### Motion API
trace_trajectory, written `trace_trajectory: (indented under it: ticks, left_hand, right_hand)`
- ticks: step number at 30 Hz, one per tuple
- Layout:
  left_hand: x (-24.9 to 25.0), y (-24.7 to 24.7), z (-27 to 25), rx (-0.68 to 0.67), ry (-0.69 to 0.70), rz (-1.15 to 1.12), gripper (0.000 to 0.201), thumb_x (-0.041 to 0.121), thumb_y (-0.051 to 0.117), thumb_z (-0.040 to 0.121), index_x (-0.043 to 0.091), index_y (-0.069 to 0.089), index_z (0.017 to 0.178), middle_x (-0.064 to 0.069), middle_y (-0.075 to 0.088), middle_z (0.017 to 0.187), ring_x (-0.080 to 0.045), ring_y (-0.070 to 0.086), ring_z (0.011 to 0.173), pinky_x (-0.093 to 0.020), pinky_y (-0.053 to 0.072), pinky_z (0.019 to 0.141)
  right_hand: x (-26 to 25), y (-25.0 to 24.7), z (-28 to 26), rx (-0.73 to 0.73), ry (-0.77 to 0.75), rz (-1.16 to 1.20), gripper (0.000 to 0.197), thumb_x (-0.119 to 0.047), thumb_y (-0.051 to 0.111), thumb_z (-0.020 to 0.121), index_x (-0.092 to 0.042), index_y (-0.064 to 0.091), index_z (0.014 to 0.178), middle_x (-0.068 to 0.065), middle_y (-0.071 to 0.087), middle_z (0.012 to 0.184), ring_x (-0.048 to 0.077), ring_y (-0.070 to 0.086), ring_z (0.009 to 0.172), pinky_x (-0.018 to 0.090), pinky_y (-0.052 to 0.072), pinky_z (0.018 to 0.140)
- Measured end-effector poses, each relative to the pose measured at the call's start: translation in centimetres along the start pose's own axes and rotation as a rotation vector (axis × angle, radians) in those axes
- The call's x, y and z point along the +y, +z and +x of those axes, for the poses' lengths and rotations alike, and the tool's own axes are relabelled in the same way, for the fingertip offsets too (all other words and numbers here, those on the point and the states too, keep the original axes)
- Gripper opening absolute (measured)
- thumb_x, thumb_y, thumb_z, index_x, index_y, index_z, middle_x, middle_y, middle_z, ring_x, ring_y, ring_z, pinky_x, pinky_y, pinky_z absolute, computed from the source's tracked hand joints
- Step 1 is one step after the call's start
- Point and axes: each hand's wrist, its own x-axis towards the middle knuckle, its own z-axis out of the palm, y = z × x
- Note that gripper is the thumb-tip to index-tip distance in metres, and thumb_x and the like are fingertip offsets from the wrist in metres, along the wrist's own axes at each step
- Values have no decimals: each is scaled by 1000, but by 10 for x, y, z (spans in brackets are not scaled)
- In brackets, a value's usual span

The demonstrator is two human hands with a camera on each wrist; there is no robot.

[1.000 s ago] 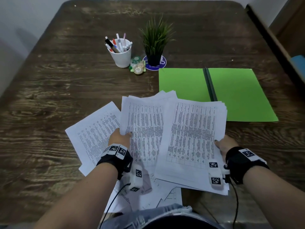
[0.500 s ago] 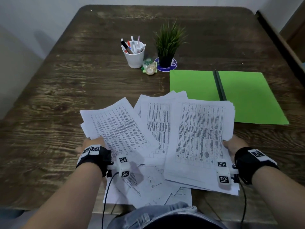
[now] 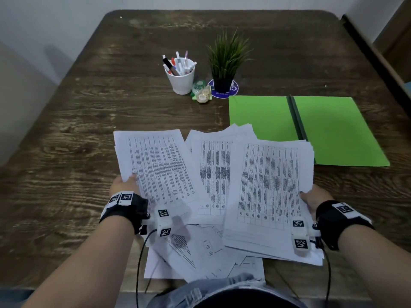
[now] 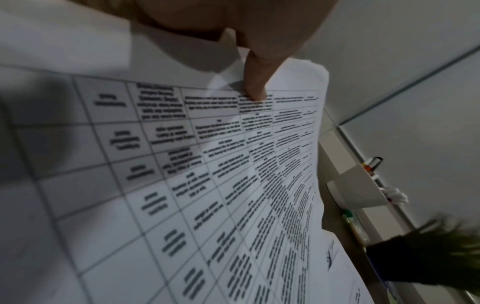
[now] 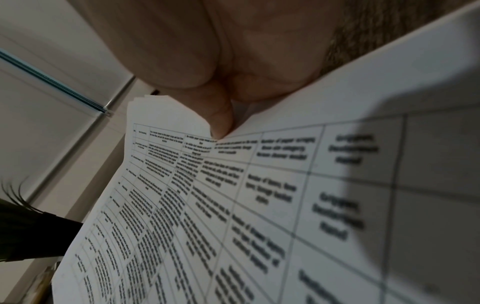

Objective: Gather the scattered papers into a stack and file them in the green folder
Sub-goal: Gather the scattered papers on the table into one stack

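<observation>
Printed white papers lie fanned over the near middle of the wooden table. My left hand pinches the left edge of a sheet and holds it tilted above the others; its thumb presses on the print. My right hand grips the right edge of a thicker stack, thumb on top. More loose sheets lie between and beneath them, some overhanging the near table edge. The green folder lies open and flat, beyond and to the right of the stack.
A white cup of pens and a small potted plant stand at the table's centre back, with small tape rolls between them. A dark ledge runs along the right side of the table.
My left hand moved left from the middle pile, took hold of the left sheet and lifted it. My right hand kept its grip on the right stack.
</observation>
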Motion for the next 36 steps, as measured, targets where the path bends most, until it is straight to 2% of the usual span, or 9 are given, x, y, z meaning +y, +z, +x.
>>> trace_trajectory:
  ticks: [5, 10, 14, 18, 21, 25, 28, 31, 36]
  left_hand:
    - [15, -15, 8, 61, 246, -86, 25, 22, 54, 95, 7, 59, 113, -16, 65, 110, -29, 59, 89, -35, 41, 74]
    - [43, -31, -1, 3, 431, -68, 24, 17, 55, 93, 11, 58, 116, -10, 65, 115, -21, 56, 90, -33, 43, 78]
    - [68, -42, -20, -21, 576, -22, 28, 13, 53, 92, 15, 55, 120, -6, 64, 113, -22, 58, 95, -33, 43, 78]
    - [98, -54, -46, 20, 709, -36, 28, 11, 55, 91, 17, 54, 118, -1, 63, 111, -19, 58, 96, -31, 44, 80]
    - [121, -64, -69, 51, 798, -101, 31, 10, 57, 89, 19, 53, 118, 3, 62, 111, -15, 56, 98, -31, 44, 80]
    - [139, -69, -98, -123, 811, -354, 40, 2, 60, 84, 31, 57, 111, 13, 67, 107, -11, 63, 103, -38, 52, 90]
    - [141, -55, -105, -269, 770, -426, 46, -1, 61, 78, 39, 63, 100, 7, 72, 105, -17, 67, 102, -46, 52, 91]
    - [131, -29, -102, -378, 681, -364, 42, -3, 61, 79, 36, 64, 96, 4, 72, 105, -22, 67, 102, -51, 50, 93]
    - [99, 13, -97, -485, 550, -197, 36, 2, 64, 82, 22, 62, 112, 3, 70, 111, -20, 65, 104, -48, 48, 98]
  right_hand:
    - [-7, -6, -7, -23, -10, -134, 35, -12, 48, 96, 8, 53, 124, 24, 55, 129, 35, 54, 116, 25, 34, 77]
    - [-5, -5, -9, -4, -12, -102, 37, -10, 50, 95, 7, 50, 128, 24, 53, 132, 36, 53, 119, 31, 42, 87]
    - [-4, -3, -8, 3, -6, -5, 44, -3, 51, 92, 6, 44, 135, 26, 50, 135, 38, 50, 124, 29, 39, 84]
    - [-8, -5, -14, 3, -18, 24, 44, -4, 52, 92, 5, 45, 134, 25, 51, 134, 38, 51, 123, 35, 44, 95]
    - [-15, -9, -21, 3, -34, 44, 41, -6, 52, 92, 3, 48, 132, 23, 54, 132, 36, 53, 121, 33, 45, 94]
    - [-31, -16, -37, 19, -102, 24, 36, -14, 53, 93, 3, 53, 124, 21, 58, 126, 36, 56, 113, 30, 42, 84]
    - [-43, -18, -47, 9, -162, 61, 33, -13, 53, 93, 1, 55, 122, 17, 60, 125, 35, 57, 112, 34, 44, 90]
    - [-51, -18, -56, 2, -235, 95, 27, -15, 52, 94, -3, 58, 118, 12, 61, 112, 28, 58, 101, 28, 42, 82]
    - [-61, -9, -67, -53, -207, 499, 37, 1, 53, 90, 4, 52, 127, 21, 59, 124, 23, 54, 100, 47, 44, 103]
